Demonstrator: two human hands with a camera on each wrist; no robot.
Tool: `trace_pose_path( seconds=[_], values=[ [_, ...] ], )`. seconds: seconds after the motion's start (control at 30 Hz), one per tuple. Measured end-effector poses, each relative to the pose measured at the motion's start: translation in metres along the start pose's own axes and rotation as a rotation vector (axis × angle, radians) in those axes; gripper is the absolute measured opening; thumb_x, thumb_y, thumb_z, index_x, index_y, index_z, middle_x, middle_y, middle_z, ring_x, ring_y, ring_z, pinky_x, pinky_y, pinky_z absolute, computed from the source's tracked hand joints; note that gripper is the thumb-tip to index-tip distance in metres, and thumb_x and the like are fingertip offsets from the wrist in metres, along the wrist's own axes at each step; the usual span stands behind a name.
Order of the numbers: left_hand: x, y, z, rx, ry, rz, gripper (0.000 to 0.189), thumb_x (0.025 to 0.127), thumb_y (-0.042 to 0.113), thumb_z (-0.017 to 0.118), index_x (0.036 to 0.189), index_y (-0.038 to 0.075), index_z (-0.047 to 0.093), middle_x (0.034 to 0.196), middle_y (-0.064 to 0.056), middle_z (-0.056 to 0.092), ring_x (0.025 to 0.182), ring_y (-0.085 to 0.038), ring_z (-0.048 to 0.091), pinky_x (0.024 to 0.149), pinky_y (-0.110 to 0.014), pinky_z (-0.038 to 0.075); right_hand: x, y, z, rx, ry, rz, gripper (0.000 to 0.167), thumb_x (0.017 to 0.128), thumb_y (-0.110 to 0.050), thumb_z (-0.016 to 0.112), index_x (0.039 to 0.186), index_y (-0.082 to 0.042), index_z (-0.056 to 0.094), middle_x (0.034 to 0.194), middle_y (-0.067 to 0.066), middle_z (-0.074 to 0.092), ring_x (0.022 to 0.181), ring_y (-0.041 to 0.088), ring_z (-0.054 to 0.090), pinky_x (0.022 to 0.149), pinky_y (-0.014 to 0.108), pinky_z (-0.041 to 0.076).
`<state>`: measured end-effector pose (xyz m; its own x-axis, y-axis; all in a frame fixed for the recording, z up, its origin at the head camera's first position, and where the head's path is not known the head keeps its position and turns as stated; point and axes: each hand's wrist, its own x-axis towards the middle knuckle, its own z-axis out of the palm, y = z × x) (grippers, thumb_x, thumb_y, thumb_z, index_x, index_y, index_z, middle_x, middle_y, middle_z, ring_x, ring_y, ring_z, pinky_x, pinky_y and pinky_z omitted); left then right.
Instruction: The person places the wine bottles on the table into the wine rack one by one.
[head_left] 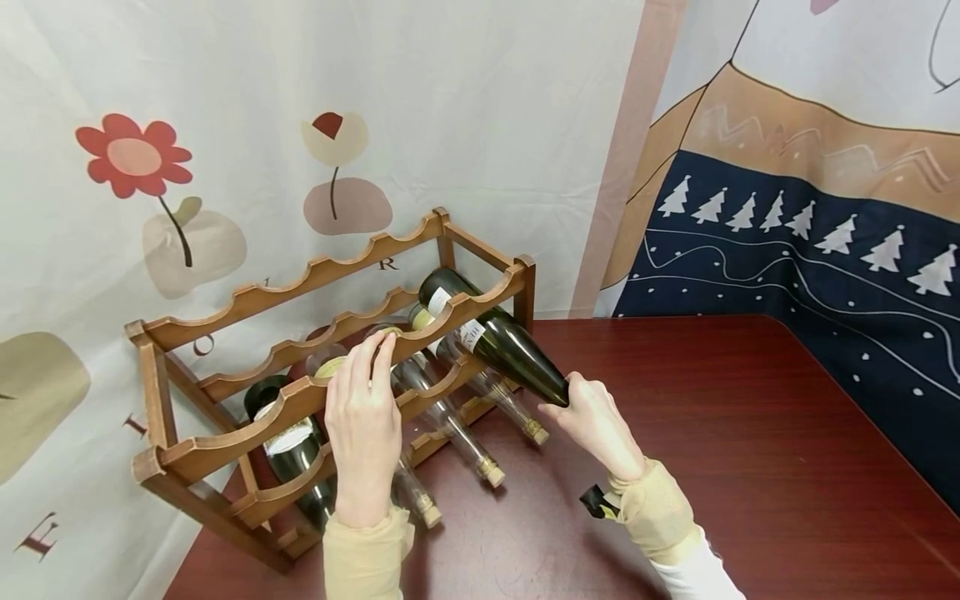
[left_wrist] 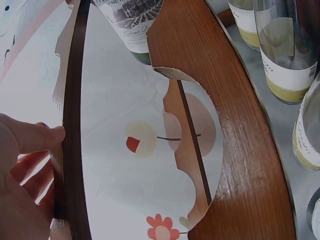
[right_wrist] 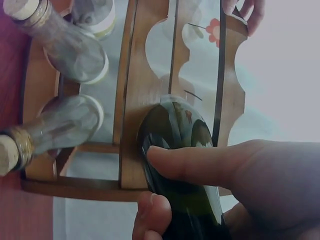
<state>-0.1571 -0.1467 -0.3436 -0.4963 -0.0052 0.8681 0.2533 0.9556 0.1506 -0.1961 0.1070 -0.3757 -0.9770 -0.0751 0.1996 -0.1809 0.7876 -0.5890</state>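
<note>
A wooden wine rack (head_left: pixel 225 438) stands on the table against the curtain. My left hand (head_left: pixel 363 433) grips its upper front rail; in the left wrist view the thumb and fingers of the left hand (left_wrist: pixel 25 160) pinch that rail from both sides. At the rack's right end a dark green wine bottle (head_left: pixel 517 346) with a white label slants down through the top tier, neck forward. My right hand (head_left: pixel 603 425) holds it by the neck. In the right wrist view my right thumb (right_wrist: pixel 195 162) lies along the glass of the bottle (right_wrist: pixel 172 125).
On the lower tier lie several corked clear bottles (head_left: pixel 468 442), necks jutting out at the front. Another dark green bottle (head_left: pixel 288 442) lies at the left end. A black object (head_left: pixel 597 502) shows at the right wrist. The reddish table (head_left: pixel 750 450) extends to the right.
</note>
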Motion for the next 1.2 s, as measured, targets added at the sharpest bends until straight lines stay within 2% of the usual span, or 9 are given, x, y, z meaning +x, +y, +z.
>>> trace_pose_path(
  seconds=[0.33,0.9,1.2],
  values=[
    [0.000,-0.001,0.000,0.006,0.003,0.001,0.051,0.082,-0.018,0.052,0.127,0.003,0.057,0.127,-0.014,0.058,0.114,-0.034,0.054,0.096,-0.046,0.044,0.007,-0.010,0.010,0.016,-0.004,0.046,0.030,0.077,-0.024,0.074,0.081,-0.001,0.055,0.067,0.010,0.059,0.054,0.018,0.052,0.050,0.028,0.043],
    [-0.001,0.001,0.001,0.006,-0.006,0.001,0.054,0.079,-0.020,0.053,0.128,0.003,0.057,0.128,-0.014,0.058,0.115,-0.034,0.053,0.095,-0.046,0.044,0.027,-0.033,0.020,-0.016,-0.015,0.004,0.026,0.080,-0.017,0.070,0.084,0.003,0.053,0.068,0.013,0.057,0.052,0.021,0.053,0.048,0.032,0.046],
    [0.000,-0.002,0.002,0.006,0.016,0.007,0.053,0.079,-0.021,0.052,0.127,0.002,0.058,0.126,-0.015,0.059,0.113,-0.034,0.054,0.093,-0.047,0.045,0.039,-0.040,0.026,-0.030,-0.032,-0.001,0.023,0.079,-0.016,0.066,0.086,0.003,0.053,0.069,0.013,0.058,0.053,0.021,0.054,0.049,0.033,0.047]
  ],
)
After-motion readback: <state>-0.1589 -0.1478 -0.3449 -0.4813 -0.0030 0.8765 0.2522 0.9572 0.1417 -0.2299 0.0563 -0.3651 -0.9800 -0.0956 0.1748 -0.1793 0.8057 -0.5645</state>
